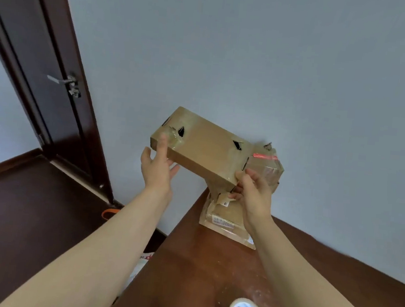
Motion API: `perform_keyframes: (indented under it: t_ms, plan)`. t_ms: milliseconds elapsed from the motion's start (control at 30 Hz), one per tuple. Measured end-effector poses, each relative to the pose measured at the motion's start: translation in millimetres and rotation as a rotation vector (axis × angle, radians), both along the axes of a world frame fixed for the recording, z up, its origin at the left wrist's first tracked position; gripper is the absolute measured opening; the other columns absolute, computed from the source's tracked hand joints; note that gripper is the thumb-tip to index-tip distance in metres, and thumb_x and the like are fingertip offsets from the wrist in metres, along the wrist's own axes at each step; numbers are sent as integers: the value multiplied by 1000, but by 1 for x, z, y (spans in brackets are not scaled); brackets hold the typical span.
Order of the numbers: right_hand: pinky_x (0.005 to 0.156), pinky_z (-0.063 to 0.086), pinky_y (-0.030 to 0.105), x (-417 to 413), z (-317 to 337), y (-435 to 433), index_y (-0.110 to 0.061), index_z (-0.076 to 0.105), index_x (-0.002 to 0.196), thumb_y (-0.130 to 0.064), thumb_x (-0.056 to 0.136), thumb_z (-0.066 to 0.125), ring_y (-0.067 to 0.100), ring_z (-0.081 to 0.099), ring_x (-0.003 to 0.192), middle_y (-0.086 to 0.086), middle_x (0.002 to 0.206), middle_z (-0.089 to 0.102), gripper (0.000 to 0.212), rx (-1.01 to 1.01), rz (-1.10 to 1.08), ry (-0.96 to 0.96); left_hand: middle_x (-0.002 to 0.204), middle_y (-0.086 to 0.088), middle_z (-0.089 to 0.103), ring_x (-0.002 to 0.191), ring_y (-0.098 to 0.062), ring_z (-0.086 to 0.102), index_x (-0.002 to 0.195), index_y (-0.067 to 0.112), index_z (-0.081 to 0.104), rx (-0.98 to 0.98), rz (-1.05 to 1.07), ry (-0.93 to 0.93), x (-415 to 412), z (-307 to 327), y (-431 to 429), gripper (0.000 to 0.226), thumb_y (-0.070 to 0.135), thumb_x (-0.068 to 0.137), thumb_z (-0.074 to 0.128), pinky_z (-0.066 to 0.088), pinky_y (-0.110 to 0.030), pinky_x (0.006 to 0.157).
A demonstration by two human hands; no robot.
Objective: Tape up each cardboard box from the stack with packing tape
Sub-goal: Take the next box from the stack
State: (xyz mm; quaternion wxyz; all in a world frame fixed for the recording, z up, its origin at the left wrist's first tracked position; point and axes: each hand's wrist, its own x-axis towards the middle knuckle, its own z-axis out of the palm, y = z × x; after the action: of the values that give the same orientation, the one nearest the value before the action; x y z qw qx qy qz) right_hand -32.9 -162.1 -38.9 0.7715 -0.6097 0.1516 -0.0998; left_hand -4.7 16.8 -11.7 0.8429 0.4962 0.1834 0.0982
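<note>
**A:** Which step is this?

**B:** Handling a box, not taping it. One cardboard box (204,148) is up in the air at the far end of the desk (197,276), tilted, its left end higher and hanging out past the desk's left edge. It is just in front of the stack (224,223), which stands against the wall (255,59).

**A:** And the hands?

**B:** The right hand (250,190) is grasping the box's near right corner, fingers curled under it and thumb on top. The left hand (157,166) is released: fingers fairly straight, laid against the left end, steadying rather than gripping.

**A:** Is this box already taped?

**B:** Glossy tape shows at both ends, but small torn gaps still show dark on top. I can't tell whether it is coming off the stack or going back. A tape-wrapped box with a red strip (267,167) sits behind it, seemingly at the top of the stack.

**A:** Where's the tape?

**B:** The roll of packing tape (246,302) lies flat at the near edge of the desk, well apart from both hands.

**A:** So next?

**B:** My guess is to bring the box down onto the bare desk between stack and roll, flat and steady. One hand must then let go to fetch the roll, so the left needs a firmer hold first.
</note>
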Motion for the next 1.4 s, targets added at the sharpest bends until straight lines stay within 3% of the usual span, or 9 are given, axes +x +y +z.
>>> perform_keyframes:
  t_ms: [233,367,500,633,833,1000,1133,1267,1400]
  plan:
    - [86,52,50,-20,-34,48,-17,51,121,-24,83,72,10,62,56,12,108,64,44,-65,174,73,114,-5,68,91,-16,69,119,21,52,-86,238,96,-42,-39,49,27,32,95,57,56,-26,67]
    - [82,57,44,-57,-70,45,-14,51,122,-28,84,72,9,61,59,8,102,62,46,-107,308,171,113,-5,64,87,-18,66,135,25,45,-129,348,231,-84,-80,50,40,27,96,54,50,-21,44]
    - [65,52,28,-92,-117,18,-8,59,114,-23,96,55,15,63,77,6,90,66,24,-285,364,230,122,-7,62,89,-18,65,140,22,44,-117,444,382,-123,-134,48,47,25,95,55,53,-29,57]
    - [89,41,26,-116,-173,-38,-14,60,118,-5,88,52,20,52,114,4,123,54,33,-905,298,354,128,-6,59,106,-23,62,141,22,45,-22,463,506,-153,-178,47,50,30,93,57,55,-32,60]
    - [99,39,37,-138,-208,-91,-16,43,135,-30,86,59,28,34,126,9,137,40,53,-1250,436,777,132,-7,55,112,-27,59,145,24,38,77,385,620,-174,-208,30,54,32,95,55,55,-38,75]
    - [71,45,32,-137,-213,-114,-15,58,108,-18,85,52,29,58,94,7,102,63,24,-1004,345,799,135,-8,52,114,-29,57,147,25,34,134,262,659,-175,-218,7,56,34,95,54,54,-39,74]
    - [64,57,39,-139,-212,-160,0,56,111,-14,85,55,33,66,71,18,87,67,29,-669,-47,877,139,-8,47,117,-31,54,147,26,28,150,120,700,-172,-226,-19,58,33,96,54,54,-44,79]
    - [34,49,23,-146,-213,-203,6,55,113,-3,89,50,19,59,35,17,81,65,27,-223,-403,872,135,-10,48,113,-31,55,149,25,23,69,-36,714,-172,-230,-52,56,26,99,50,52,-48,88]
    - [66,56,34,-144,-211,-214,-3,45,132,-16,93,55,27,68,64,17,119,60,42,-135,-551,780,135,-16,44,112,-35,51,148,15,24,-43,-181,732,-174,-228,-80,55,20,100,49,49,-46,86]
